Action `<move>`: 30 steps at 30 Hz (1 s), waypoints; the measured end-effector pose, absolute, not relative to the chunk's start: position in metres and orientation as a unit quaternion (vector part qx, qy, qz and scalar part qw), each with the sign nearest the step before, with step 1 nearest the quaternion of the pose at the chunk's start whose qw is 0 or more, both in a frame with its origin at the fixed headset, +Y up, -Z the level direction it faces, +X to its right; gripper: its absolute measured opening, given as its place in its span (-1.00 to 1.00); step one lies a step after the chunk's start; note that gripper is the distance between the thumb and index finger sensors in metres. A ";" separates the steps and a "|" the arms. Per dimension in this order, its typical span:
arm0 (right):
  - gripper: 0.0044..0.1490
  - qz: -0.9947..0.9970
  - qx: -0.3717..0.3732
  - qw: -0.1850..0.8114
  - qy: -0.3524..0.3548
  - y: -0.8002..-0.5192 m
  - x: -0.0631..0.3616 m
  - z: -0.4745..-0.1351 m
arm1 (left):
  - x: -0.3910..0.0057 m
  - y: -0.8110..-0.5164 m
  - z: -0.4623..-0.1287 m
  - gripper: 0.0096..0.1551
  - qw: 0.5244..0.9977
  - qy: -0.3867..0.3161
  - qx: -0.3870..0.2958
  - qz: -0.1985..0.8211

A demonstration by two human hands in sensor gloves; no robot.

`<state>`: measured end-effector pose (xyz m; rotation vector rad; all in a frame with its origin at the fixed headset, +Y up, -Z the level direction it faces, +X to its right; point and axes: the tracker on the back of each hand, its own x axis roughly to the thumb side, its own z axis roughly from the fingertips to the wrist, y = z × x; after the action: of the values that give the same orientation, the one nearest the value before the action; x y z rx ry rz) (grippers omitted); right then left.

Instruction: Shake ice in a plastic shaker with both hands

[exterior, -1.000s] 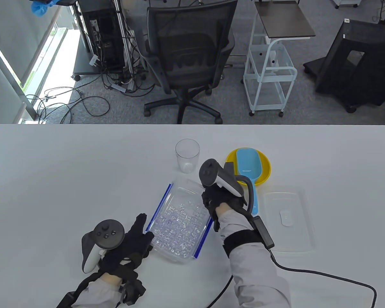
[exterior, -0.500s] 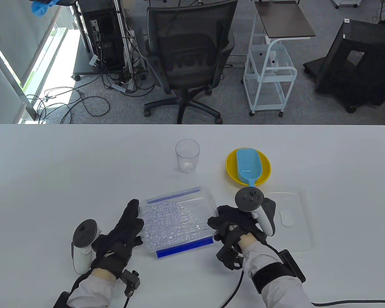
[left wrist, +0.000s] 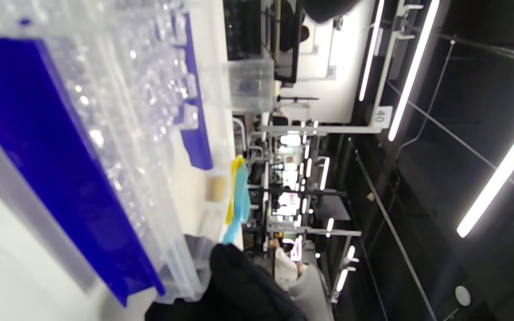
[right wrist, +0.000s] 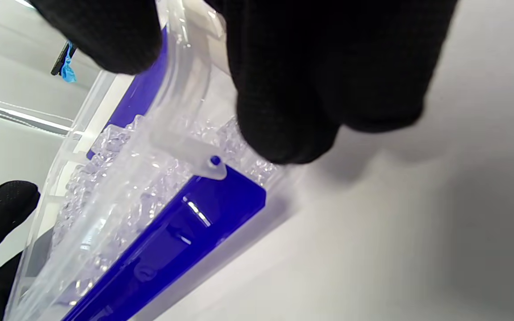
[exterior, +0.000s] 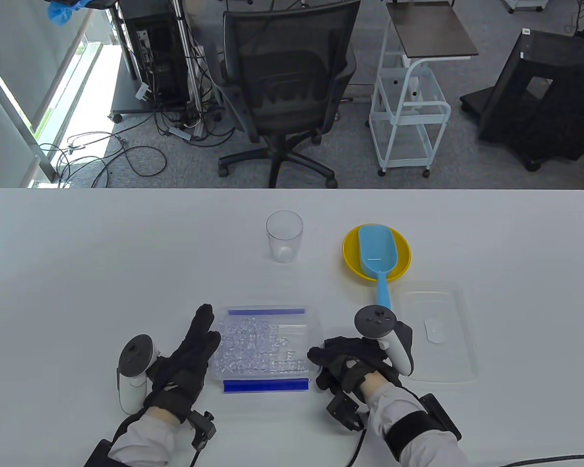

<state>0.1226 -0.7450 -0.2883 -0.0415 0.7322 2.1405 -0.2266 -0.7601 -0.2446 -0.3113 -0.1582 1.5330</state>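
Fingers (right wrist: 283, 89) of both hands gripping clear blue-clipped shaker (exterior: 265, 348), ice (exterior: 253, 348) inside

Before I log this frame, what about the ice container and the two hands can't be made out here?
- Right hand grip on the ice container: table view, fingertips hidden under the glove and rim; right wrist view too close.
- Left hand: left wrist view does not show it; table view leaves firm contact with the container's wall unclear.
- Whether the container is lifted or resting: unclear in all views.
- Ice: left wrist view, blurred.
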 end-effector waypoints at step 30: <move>-0.14 0.963 -0.246 0.001 0.108 -0.712 0.166 -0.388 | -0.226 -0.754 -0.250 -0.30 0.879 0.015 -0.153 0.452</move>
<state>0.1660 -0.7124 -0.3879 -0.7728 0.3376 3.0247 -0.2264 -0.7543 -0.2501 -0.3192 0.0320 0.9425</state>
